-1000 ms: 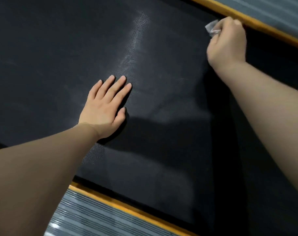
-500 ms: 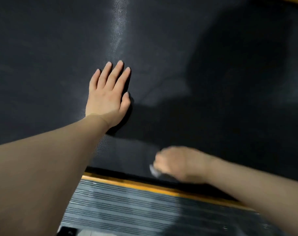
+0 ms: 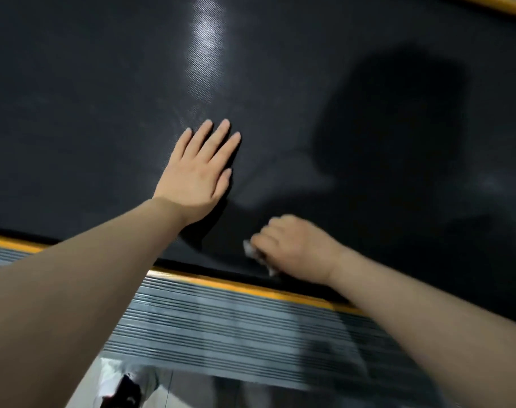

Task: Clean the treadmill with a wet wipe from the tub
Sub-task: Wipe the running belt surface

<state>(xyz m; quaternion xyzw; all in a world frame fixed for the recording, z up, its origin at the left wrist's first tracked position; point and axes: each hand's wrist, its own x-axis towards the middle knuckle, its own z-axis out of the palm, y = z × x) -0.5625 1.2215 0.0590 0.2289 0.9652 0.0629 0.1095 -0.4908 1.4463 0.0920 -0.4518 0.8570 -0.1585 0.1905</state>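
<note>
Treadmill belt (image 3: pixel 103 98) fills most of the view, dark and textured, with a glare streak up the middle; ribbed side rail (image 3: pixel 221 328) with its yellow edge strip (image 3: pixel 250 288) runs along the near side. Left hand (image 3: pixel 199 175) lies flat on the belt, fingers straight and together, likely bracing the person's lean. Right hand (image 3: pixel 295 248) is curled round a bunched wet wipe (image 3: pixel 255 254), pressing it onto the belt just beside the near edge; probably scrubbing there.
</note>
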